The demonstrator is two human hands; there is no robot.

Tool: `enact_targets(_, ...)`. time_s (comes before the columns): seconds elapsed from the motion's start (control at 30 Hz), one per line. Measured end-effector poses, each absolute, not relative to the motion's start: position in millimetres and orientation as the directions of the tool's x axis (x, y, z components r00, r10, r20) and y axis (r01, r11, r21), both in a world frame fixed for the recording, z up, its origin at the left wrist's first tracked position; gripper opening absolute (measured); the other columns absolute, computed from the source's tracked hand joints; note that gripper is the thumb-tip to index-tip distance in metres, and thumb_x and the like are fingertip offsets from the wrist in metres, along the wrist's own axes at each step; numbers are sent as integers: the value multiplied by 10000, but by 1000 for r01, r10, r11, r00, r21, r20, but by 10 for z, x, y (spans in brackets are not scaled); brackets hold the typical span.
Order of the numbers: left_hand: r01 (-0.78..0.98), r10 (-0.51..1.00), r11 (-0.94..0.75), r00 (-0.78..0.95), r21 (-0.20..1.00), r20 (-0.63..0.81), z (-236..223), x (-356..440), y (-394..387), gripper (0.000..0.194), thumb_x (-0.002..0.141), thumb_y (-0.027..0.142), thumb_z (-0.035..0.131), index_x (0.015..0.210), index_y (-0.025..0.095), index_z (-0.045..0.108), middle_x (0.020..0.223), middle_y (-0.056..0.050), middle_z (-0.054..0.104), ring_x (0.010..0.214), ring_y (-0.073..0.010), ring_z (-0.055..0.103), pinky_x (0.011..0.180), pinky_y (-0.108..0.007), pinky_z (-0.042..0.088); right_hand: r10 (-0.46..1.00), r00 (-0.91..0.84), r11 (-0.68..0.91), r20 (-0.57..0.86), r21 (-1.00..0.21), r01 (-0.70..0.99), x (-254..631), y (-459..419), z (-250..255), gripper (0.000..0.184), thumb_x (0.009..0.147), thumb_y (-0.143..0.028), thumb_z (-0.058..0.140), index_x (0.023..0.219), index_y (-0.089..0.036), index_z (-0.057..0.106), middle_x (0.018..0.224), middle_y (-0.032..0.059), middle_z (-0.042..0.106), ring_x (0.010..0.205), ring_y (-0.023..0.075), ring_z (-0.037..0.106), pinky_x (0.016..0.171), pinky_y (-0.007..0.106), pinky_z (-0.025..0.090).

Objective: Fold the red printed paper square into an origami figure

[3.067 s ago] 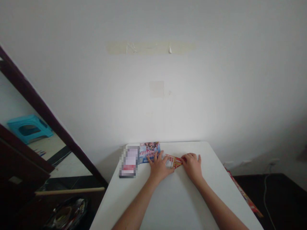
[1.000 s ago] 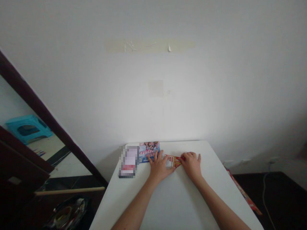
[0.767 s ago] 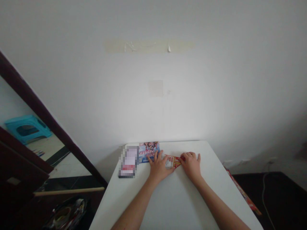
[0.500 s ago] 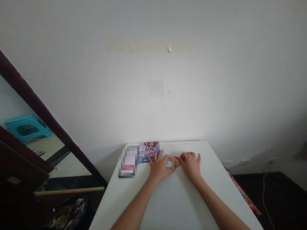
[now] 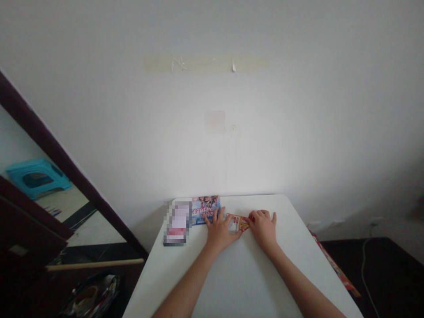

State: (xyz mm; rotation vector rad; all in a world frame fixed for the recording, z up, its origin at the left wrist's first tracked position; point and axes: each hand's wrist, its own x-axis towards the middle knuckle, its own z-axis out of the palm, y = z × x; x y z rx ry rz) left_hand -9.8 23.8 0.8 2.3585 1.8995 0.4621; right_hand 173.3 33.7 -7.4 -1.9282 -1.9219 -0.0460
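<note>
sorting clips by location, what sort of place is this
Probably a room in a home: a white table against a plain wall, and a blue plastic stool beyond the dark frame.

So both forearms come in from the bottom of the view, bare, angling toward each other. The left hand [image 5: 220,229] is palm down with its fingers fanned out — thumb reaching over toward the right hand [image 5: 264,225]. That one's more bunched up, thumb and index close together in a pinch (little finger's sticking out on its own, though). Hands sit near each other — not overlapping.
</note>
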Motion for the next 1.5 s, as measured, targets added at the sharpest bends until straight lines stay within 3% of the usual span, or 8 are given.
enact_targets(0.23, 904, 937, -336, 292, 264, 192, 79, -68, 222, 440, 824, 601, 606, 1256, 520, 585, 1573, 37, 333, 1451, -360, 219, 1116, -743, -18, 947, 43, 44, 319, -261, 964, 1732, 340, -85, 189, 939, -380, 511, 937, -261, 658, 995, 43, 691, 1142, 269, 499, 1115, 619, 152)
enact_targets(0.6, 905, 942, -323, 279, 278, 184, 66, -59, 249, 405, 814, 622, 604, 1209, 536, 622, 1570, 61, 335, 1445, -371, 223, 1116, -748, 1, 944, 30, 61, 328, -263, 963, 1742, 374, -112, 186, 946, -384, 502, 960, -273, 650, 1000, 43, 676, 1152, 268, 494, 1107, 624, 181)
enact_targets(0.97, 933, 962, -265, 239, 244, 131, 168, -48, 226, 478, 782, 676, 599, 1248, 569, 579, 1562, 76, 350, 1455, -401, 191, 1126, -735, 12, 944, 38, 54, 327, -268, 962, 1739, 363, -114, 200, 957, -369, 474, 972, -273, 649, 1013, 49, 674, 1150, 267, 493, 1096, 610, 201)
enact_targets(1.23, 909, 944, -329, 319, 256, 82, 99, -133, 294, 543, 794, 661, 582, 1323, 581, 491, 1607, 66, 265, 1470, -388, 182, 1099, -761, -7, 943, 30, 65, 332, -271, 961, 1745, 355, -112, 191, 951, -385, 493, 974, -267, 642, 1004, 44, 671, 1148, 272, 489, 1094, 607, 202)
enact_targets(1.5, 900, 938, -346, 334, 267, 90, 44, -144, 325, 442, 866, 637, 486, 1303, 579, 513, 1599, 70, 291, 1475, -360, 189, 1099, -762, -16, 948, 36, 56, 316, -274, 960, 1743, 363, -115, 200, 965, -357, 464, 978, -269, 643, 1012, 41, 671, 1153, 268, 488, 1098, 607, 192)
